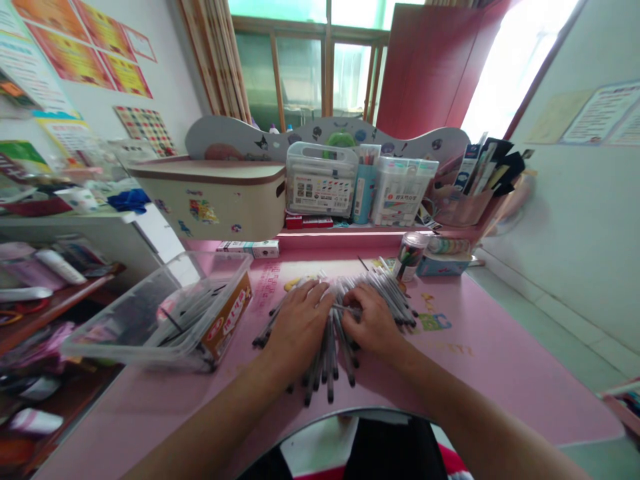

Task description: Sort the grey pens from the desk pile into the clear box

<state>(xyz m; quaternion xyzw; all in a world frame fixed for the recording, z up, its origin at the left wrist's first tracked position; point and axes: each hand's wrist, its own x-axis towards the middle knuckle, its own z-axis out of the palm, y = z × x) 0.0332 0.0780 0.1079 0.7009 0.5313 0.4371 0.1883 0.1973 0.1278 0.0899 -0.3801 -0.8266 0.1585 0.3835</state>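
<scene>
A heap of several thin grey pens with black tips [385, 290] lies on the pink desk [490, 373] in front of me. My left hand [299, 323] rests palm down on the left side of the heap, fingers stretched out over the pens. My right hand [373, 320] lies on the right side of the heap, fingers bent and pinching one pen that runs across towards the left hand. A clear plastic box [165, 310] with an orange label stands tilted at the left, with more pens inside.
At the back of the desk stand a cream lidded box [215, 197], clear marker cases [320, 180], a blue pen cup [364, 190] and a small jar [410, 257]. Shelves with clutter fill the left. A cut-out in the desk's front edge is at my body.
</scene>
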